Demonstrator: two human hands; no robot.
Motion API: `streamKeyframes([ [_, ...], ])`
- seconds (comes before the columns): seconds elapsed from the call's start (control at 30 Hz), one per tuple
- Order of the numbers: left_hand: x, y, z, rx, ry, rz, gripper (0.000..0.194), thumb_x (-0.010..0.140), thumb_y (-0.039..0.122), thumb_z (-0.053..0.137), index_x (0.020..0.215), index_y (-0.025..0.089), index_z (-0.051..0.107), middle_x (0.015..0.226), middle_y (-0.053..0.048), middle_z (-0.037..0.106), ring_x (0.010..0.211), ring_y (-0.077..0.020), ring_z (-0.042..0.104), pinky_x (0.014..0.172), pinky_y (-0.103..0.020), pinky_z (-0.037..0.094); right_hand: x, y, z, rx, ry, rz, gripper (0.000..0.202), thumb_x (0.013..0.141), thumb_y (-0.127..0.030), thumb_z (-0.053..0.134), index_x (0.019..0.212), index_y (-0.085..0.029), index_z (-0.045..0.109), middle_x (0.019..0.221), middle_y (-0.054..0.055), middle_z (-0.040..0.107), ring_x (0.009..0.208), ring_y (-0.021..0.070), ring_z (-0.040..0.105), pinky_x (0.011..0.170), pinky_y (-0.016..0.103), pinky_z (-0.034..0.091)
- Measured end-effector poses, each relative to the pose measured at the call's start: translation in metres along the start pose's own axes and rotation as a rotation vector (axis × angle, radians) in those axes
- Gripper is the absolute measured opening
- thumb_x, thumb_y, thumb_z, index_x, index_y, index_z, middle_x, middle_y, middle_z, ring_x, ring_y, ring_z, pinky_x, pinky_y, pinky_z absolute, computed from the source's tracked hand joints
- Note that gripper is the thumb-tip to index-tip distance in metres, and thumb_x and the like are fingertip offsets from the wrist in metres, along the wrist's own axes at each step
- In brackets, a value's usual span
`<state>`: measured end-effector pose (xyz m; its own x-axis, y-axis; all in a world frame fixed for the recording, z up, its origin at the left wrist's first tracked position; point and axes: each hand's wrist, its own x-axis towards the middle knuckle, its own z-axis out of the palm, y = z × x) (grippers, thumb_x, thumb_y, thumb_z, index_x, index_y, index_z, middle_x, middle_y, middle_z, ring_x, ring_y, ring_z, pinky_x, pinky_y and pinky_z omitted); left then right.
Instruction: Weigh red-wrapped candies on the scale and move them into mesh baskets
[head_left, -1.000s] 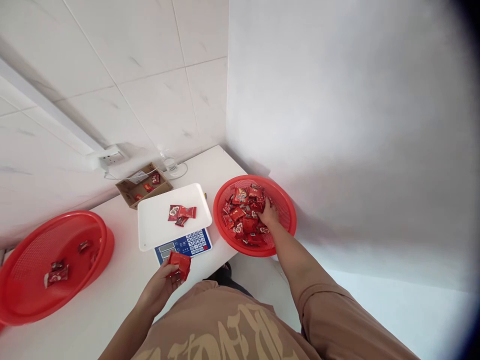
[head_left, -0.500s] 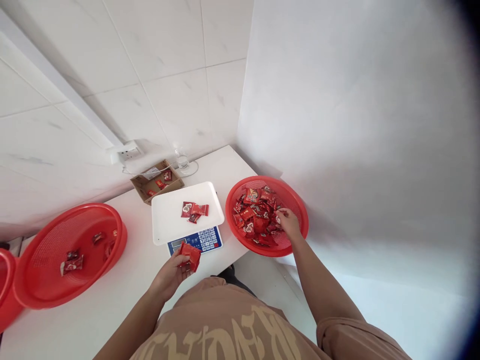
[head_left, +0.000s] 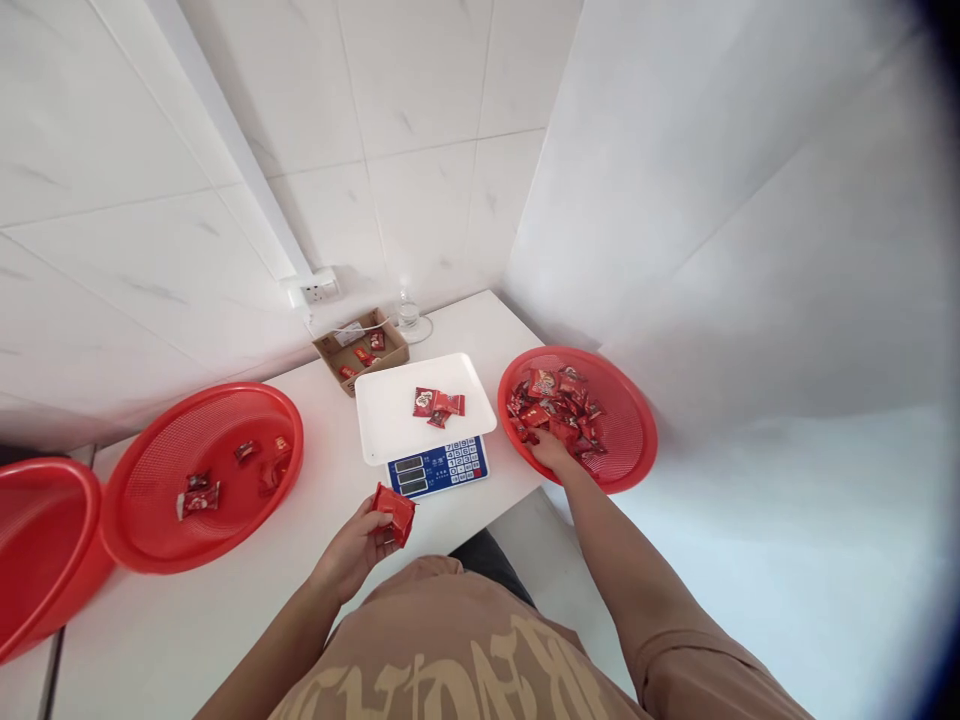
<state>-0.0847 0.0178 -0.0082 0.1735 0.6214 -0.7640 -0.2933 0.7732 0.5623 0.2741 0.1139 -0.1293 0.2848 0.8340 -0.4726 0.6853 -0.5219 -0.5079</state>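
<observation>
My left hand [head_left: 361,545] is closed around a red wrapped snack packet [head_left: 395,514] in front of the scale; any further packets behind it are hidden. Inside the near left edge of a red mesh basket [head_left: 634,425], my right hand [head_left: 551,450] pinches at a small red packet, its fingers partly hidden among the pile of red packets [head_left: 574,390]. Between the hands stands a digital scale [head_left: 437,468] with a blue key panel. On its white tray [head_left: 386,430] lie a few red packets [head_left: 440,405], overlapping one another.
Left of the scale is another red basket [head_left: 161,530] holding several packets, with a further red basket [head_left: 45,560] against it. Behind the scale are a cardboard box [head_left: 390,352] with packets and a clear container [head_left: 407,315]. Walls border the white table [head_left: 300,570].
My right hand has moved from the right part of the pile to the basket's near left side. My left hand keeps its packet. The view has shifted left.
</observation>
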Motion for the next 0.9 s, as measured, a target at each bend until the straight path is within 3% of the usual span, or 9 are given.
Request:
streamKeyframes([
  [0.1,-0.004,0.001,-0.008,-0.012,-0.006,-0.007,0.041,0.070,0.013,0.055,0.110,0.022,0.049,0.096,-0.005,0.064,0.069,-0.0134,0.060,0.068,-0.028,0.048,0.005,-0.002,0.004,-0.072,0.026,0.027,0.053,0.073,-0.027,0.059,0.126,-0.021,0.054,0.132,0.014,0.048,0.126,0.0317,0.039,0.101,0.043,0.028],
  [0.2,-0.006,0.003,-0.014,-0.021,-0.005,-0.001,0.042,0.071,0.012,0.053,0.111,0.022,0.048,0.094,-0.005,0.064,0.069,-0.0132,0.060,0.068,-0.028,0.048,0.008,-0.001,0.005,-0.113,0.032,0.058,0.059,0.073,-0.029,0.059,0.131,-0.024,0.048,0.140,0.015,0.038,0.129,0.0337,0.034,0.103,0.046,0.025],
  [0.33,-0.003,0.003,-0.023,-0.038,-0.001,0.029,0.040,0.072,0.014,0.054,0.111,0.022,0.048,0.089,-0.003,0.063,0.069,-0.0134,0.060,0.069,-0.028,0.048,0.014,0.003,0.009,-0.121,0.044,0.112,0.070,0.068,-0.031,0.064,0.135,-0.025,0.043,0.142,0.019,0.031,0.123,0.0398,0.039,0.097,0.052,0.029],
  [0.47,0.005,0.002,-0.028,-0.062,0.023,0.038,0.039,0.071,0.016,0.055,0.109,0.022,0.048,0.087,-0.003,0.063,0.070,-0.0137,0.060,0.070,-0.028,0.048,0.022,0.007,0.014,-0.014,0.071,0.135,0.065,0.060,-0.029,0.068,0.124,-0.026,0.055,0.138,0.017,0.036,0.109,0.0342,0.052,0.093,0.048,0.035],
  [0.57,0.011,0.004,-0.025,-0.073,0.013,0.031,0.039,0.071,0.016,0.056,0.109,0.022,0.048,0.089,-0.003,0.063,0.070,-0.0135,0.060,0.071,-0.028,0.048,0.024,0.009,0.013,0.057,0.111,0.087,0.040,0.059,-0.022,0.066,0.099,-0.022,0.067,0.123,0.012,0.052,0.103,0.0277,0.055,0.091,0.040,0.038],
  [0.67,0.015,0.008,-0.022,-0.066,-0.013,0.028,0.039,0.070,0.016,0.058,0.108,0.022,0.049,0.091,-0.003,0.064,0.070,-0.0131,0.060,0.071,-0.028,0.048,0.020,0.013,0.009,0.178,0.178,0.041,0.018,0.060,-0.020,0.062,0.078,-0.020,0.065,0.094,0.006,0.064,0.092,0.0223,0.058,0.085,0.034,0.042],
  [0.8,0.018,0.013,-0.020,-0.056,-0.053,0.028,0.036,0.072,0.018,0.058,0.107,0.021,0.049,0.094,-0.004,0.064,0.072,-0.0131,0.060,0.073,-0.029,0.048,0.005,0.018,-0.003,0.395,0.314,0.077,0.016,0.067,-0.028,0.056,0.082,-0.021,0.056,0.073,0.001,0.062,0.077,0.0195,0.061,0.070,0.032,0.049],
  [0.9,0.022,0.015,-0.020,-0.037,-0.079,0.020,0.035,0.075,0.023,0.058,0.109,0.022,0.049,0.097,-0.005,0.064,0.075,-0.0138,0.060,0.073,-0.030,0.049,-0.010,0.008,-0.015,0.595,0.379,0.110,0.020,0.070,-0.033,0.053,0.087,-0.023,0.051,0.064,-0.001,0.059,0.071,0.0182,0.063,0.060,0.029,0.050],
])
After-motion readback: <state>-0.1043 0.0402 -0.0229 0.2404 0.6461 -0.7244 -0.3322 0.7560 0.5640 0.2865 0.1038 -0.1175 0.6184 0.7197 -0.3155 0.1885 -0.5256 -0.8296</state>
